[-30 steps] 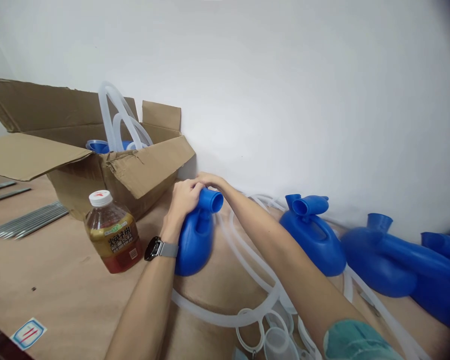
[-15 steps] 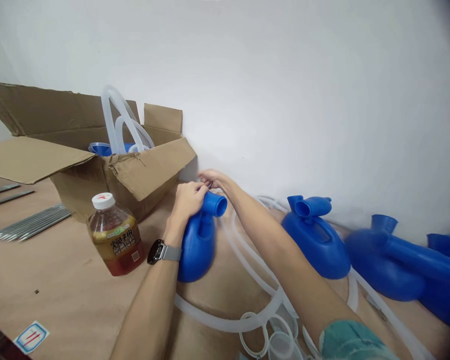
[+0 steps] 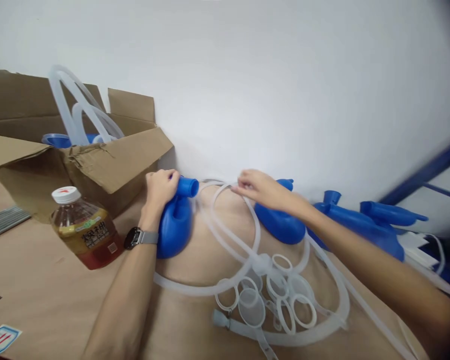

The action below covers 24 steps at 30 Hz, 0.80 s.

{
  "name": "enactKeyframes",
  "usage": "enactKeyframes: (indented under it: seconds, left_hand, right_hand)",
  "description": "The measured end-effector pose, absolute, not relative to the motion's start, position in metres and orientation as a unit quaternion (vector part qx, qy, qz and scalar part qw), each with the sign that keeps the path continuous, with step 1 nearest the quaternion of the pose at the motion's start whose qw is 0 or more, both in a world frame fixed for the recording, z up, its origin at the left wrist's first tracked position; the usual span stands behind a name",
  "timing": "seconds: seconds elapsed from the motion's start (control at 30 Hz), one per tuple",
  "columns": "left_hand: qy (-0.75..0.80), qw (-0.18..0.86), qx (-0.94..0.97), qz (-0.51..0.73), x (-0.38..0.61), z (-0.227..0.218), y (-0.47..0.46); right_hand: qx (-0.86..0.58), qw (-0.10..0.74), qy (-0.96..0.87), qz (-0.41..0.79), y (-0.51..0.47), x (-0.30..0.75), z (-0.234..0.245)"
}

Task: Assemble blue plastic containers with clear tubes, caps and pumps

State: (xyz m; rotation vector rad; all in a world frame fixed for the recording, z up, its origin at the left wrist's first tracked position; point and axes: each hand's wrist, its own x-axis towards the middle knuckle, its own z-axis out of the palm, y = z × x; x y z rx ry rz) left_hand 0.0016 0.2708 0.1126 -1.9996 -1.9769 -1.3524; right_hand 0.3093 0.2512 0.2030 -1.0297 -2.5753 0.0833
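Observation:
My left hand (image 3: 162, 187) is wrapped round the top of a blue plastic bottle (image 3: 174, 227) with a handle, which stands upright on the brown table covering. The bottle's short round mouth (image 3: 189, 187) points right, past my fingers. My right hand (image 3: 260, 189) is in the air to the right of this bottle, over a loop of translucent hose (image 3: 255, 220). Its fingers are loosely bent and slightly apart, a little blurred, and I see nothing between them. Behind my right forearm is another blue bottle (image 3: 281, 225), partly hidden.
Translucent rings and caps (image 3: 252, 306) lie among hoses at the front. A drink bottle (image 3: 86, 230) and an open cardboard box (image 3: 123, 167) holding hoses stand at left, near metal rods (image 3: 5, 222). More blue bottles (image 3: 360, 227) are at right. A white wall (image 3: 247, 90) rises behind.
My right hand has left the blue bottle's top and moved right, above the hose. My left hand stays on the bottle. The view has turned right, showing more of the rings and caps.

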Motion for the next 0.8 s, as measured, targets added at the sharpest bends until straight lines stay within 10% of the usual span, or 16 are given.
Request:
enactKeyframes:
  seconds: [0.4, 0.8]
  left_hand:
    - [-0.71, 0.05, -0.63, -0.311, -0.002, 0.139, 0.259]
    - [-0.57, 0.085, -0.701, -0.42, 0.09, 0.206, 0.161]
  right_hand:
    - [-0.492, 0.174, -0.843, 0.129, 0.107, 0.505, 0.047]
    - [-0.481, 0.264, -0.83, 0.106, 0.117, 0.506, -0.005]
